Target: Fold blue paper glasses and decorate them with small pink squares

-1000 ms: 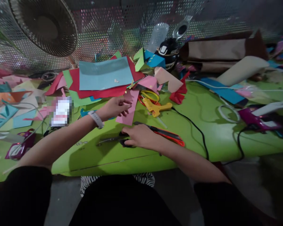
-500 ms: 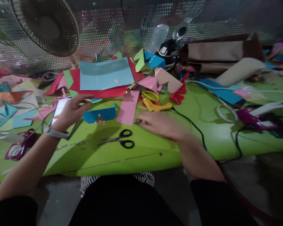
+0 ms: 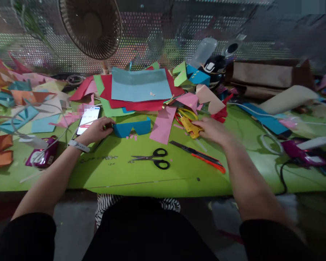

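My right hand [image 3: 213, 130], a little smeared by motion, is closed round the handle end of a yellow glue gun [image 3: 190, 127]. My left hand [image 3: 96, 130] rests on the table with loosely curled fingers and a gap between thumb and fingers. Its fingertips come up to the left end of a blue paper strip with a notch [image 3: 132, 128]; whether they touch it I cannot tell. Black-handled scissors [image 3: 153, 158] lie nearer to me. An orange and black box cutter [image 3: 199, 156] lies below my right hand. A pink paper strip [image 3: 163, 127] is between my hands.
A lit phone [image 3: 88, 117] is behind my left hand. Light-blue sheets [image 3: 141, 85] lie over red paper at the back, with paper scraps around. A fan [image 3: 91, 27] stands behind. Purple devices with cables [image 3: 42, 152] sit at both sides; a brown bag [image 3: 263, 74] is back right.
My right hand has moved off the box cutter, which now shows on the table, and has taken hold of the glue gun. My left hand is nearer the blue strip. The view has shifted left.
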`<state>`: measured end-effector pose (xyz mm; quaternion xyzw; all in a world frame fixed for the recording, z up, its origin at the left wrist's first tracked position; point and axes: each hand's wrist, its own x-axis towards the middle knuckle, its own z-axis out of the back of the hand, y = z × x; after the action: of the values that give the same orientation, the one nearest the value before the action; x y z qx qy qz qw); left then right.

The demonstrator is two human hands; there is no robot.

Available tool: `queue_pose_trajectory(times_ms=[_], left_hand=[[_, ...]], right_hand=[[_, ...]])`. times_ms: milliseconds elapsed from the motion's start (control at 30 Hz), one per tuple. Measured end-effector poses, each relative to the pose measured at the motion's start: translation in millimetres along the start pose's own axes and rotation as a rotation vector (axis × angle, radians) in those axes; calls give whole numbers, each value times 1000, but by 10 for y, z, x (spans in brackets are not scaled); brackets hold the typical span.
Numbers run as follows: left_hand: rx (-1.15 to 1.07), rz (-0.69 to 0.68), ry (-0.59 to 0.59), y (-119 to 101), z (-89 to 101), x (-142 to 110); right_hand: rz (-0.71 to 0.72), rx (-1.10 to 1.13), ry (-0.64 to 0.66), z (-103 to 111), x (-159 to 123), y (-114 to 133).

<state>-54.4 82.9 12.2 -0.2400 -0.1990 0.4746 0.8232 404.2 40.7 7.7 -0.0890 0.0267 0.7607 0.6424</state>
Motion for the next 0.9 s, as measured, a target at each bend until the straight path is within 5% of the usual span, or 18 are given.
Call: queue_pose_trajectory(times_ms=[267,500,733,900], left_hand=[[-127,90,14,-29,41,-100],[-170,36,24,32,-7,-127],[-309,-28,150,175,-61,-152],[-317,-4,167,143,-102,-143]], right_hand=[[-33,450,-169,154,-280,-33],[89,1084,-342,222,-234,435],[362,942,-356,423,-168,1292],[468,926,-190,402,-50,1671]])
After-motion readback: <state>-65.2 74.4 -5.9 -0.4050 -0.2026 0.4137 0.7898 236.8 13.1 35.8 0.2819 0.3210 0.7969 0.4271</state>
